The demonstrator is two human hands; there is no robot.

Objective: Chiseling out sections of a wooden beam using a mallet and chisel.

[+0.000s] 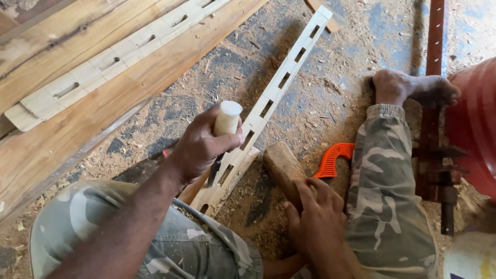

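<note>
My left hand (pixel 199 147) grips a chisel by its cream-white handle (pixel 228 117), the blade standing down on a long pale wooden slat (pixel 274 95) cut with several rectangular slots. The slat runs from my lap up to the far right. My right hand (pixel 316 217) is closed on a wooden mallet (pixel 283 168), whose thick brown head rests on the sawdust just right of the slat's near end.
Broad wooden planks (pixel 103 103) lie at the left with a second slotted slat (pixel 113 57) on top. An orange saw handle (pixel 333 157) lies by my camouflage-trousered right leg (pixel 385 196) and bare foot (pixel 408 88). A rusty metal clamp bar (pixel 434 103) and a red tub (pixel 478 119) stand at the right.
</note>
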